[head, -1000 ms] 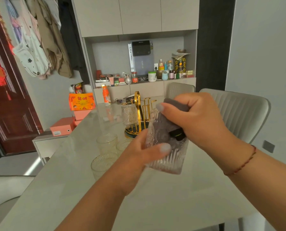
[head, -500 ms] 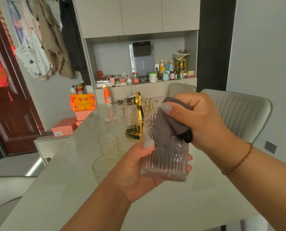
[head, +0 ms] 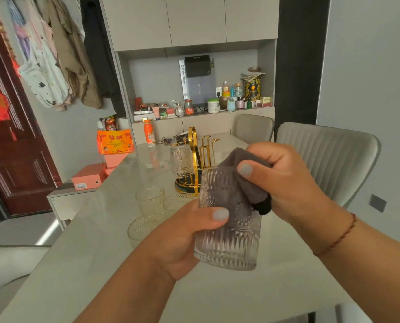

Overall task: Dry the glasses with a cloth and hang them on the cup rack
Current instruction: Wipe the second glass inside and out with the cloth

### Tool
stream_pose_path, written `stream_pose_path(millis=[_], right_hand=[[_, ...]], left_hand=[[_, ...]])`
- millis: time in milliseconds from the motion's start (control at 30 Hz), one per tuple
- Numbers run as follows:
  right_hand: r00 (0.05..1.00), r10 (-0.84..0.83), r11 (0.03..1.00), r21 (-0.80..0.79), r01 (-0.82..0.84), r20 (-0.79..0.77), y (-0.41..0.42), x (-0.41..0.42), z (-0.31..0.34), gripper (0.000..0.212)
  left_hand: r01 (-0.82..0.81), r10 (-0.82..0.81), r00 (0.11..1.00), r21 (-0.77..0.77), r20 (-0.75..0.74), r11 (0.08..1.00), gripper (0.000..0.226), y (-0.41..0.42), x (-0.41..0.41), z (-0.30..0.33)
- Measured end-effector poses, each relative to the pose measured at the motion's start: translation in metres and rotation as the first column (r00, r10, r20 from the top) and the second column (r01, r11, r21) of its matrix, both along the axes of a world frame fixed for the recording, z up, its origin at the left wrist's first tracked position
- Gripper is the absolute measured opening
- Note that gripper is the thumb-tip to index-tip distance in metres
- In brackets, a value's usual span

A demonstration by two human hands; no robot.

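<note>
My left hand [head: 182, 238] grips a ribbed clear glass [head: 227, 241] above the table, thumb across its side. My right hand [head: 285, 180] pinches a grey cloth [head: 236, 183] that is stuffed down into the glass's mouth. Behind them on the table stands the gold cup rack [head: 200, 159] with one glass [head: 182, 163] hanging upside down on its left side. Three more ribbed glasses [head: 150, 199] stand upright on the table left of my left hand, partly hidden by it.
The pale table [head: 101, 264] runs forward to an orange bottle [head: 149, 132] and keys at its far end. Two grey chairs [head: 329, 155] stand on the right. Orange and pink boxes [head: 114, 142] sit off the table's left side, before a cluttered shelf.
The glass has turned in my left hand and stands more upright, my thumb now across its side. My right hand has twisted the cloth inside it.
</note>
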State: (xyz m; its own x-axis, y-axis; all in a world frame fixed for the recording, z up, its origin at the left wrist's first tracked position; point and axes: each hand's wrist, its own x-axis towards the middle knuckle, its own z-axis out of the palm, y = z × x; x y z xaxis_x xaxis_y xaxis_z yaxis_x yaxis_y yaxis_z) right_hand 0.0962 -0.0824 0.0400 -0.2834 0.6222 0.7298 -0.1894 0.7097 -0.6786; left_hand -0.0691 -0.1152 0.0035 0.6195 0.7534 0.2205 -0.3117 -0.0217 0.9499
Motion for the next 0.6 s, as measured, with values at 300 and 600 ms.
stream_pose_path(millis=[300, 600], right_hand=[[0.762, -0.428, 0.738, -0.675, -0.015, -0.485, -0.004, 0.018, -0.007, 0.033], [0.705, -0.415, 0.690, -0.704, -0.169, -0.576, -0.048, -0.015, -0.065, 0.028]], left_hand=[[-0.284, 0.291, 0.952, -0.077, 0.097, 0.956, 0.061, -0.005, -0.007, 0.006], [-0.671, 0.644, 0.723, 0.034, 0.251, 0.740, 0.032, 0.007, 0.015, 0.009]])
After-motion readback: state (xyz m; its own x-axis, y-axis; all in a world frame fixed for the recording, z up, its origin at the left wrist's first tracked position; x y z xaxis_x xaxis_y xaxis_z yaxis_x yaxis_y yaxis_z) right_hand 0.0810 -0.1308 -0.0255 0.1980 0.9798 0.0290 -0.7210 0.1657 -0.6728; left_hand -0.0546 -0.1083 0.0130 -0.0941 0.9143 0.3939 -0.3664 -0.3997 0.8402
